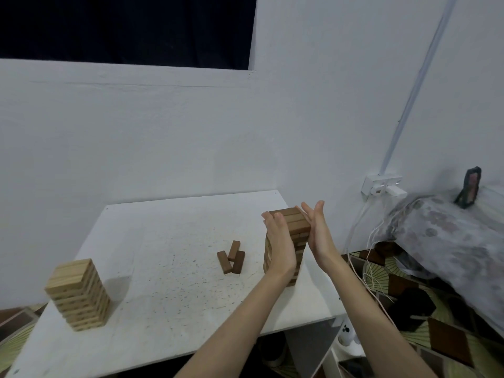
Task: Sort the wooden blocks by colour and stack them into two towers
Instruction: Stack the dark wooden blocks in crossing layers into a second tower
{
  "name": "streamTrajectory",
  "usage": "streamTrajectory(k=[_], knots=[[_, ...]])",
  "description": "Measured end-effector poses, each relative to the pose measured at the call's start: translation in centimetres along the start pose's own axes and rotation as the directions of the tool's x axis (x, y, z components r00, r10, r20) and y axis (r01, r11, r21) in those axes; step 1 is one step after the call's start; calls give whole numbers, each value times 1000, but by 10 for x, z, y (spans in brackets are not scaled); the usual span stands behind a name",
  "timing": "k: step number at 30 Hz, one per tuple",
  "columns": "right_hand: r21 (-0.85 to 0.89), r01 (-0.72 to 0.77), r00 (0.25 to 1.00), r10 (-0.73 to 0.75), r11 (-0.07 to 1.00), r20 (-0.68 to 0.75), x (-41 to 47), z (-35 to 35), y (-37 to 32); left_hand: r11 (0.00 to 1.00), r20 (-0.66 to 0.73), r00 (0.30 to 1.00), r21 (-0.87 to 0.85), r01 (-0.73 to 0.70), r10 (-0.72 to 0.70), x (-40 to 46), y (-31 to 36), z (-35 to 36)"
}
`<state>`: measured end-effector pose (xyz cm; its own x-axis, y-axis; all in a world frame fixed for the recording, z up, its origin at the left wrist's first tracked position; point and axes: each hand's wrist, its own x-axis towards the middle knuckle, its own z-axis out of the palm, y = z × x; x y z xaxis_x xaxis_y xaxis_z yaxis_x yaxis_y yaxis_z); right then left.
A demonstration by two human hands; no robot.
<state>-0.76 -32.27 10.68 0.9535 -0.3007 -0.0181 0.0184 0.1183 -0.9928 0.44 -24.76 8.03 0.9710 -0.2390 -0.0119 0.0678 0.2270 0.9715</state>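
So from the head cam, both hands are sitting flat-fingered against the dark brown tower [296,233] near the right edge of the white table [163,241]: left hand [281,241] pressing its near-left face, right hand [317,230] lying along its right side, fingers straight. Three loose dark blocks [231,257] are lying just left of it. The light tower [79,294] is standing well apart, front left.

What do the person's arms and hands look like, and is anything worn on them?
Both forearms are bare as far as the picture shows, with no sleeves in view. The left hand and right hand wear no gloves, and no rings, watch or bracelets can be seen.
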Motion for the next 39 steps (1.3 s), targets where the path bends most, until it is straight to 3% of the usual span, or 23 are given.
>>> streamTrajectory(k=[6, 11, 17, 21, 25, 31, 35, 39], knots=[[58, 6, 999, -3, 998, -51, 2, -8, 3, 983, -14, 992, -134, 125, -128, 37, -42, -21], [15, -3, 999, 4, 1000, -48, -6, -5, 7, 971, 29, 991, -200, 132, -129, 4, -5, -24], [-23, 33, 999, -34, 999, -28, -12, 4, 7, 991, -2, 994, -85, 108, -108, 34, -64, -12], [3, 33, 999, -33, 999, -25, -12, 4, 7, 999, -32, 999, 52, 14, -13, 18, -30, -7], [6, 33, 999, -33, 999, -11, -12, 5, 8, 999, -15, 1000, 32, -13, 13, 9, -12, -5], [-58, 38, 998, -41, 998, -44, -16, 0, -2, 993, 12, 996, 75, 90, -91, 16, -7, -19], [-198, 240, 949, -273, 950, -160, -20, 1, -18, 992, -72, 997, 129, -1, 10, 2, 32, -49], [-332, 444, 854, -505, 832, -123, -24, 18, -21, 970, -163, 980, 232, -76, 116, 7, 33, -91]])
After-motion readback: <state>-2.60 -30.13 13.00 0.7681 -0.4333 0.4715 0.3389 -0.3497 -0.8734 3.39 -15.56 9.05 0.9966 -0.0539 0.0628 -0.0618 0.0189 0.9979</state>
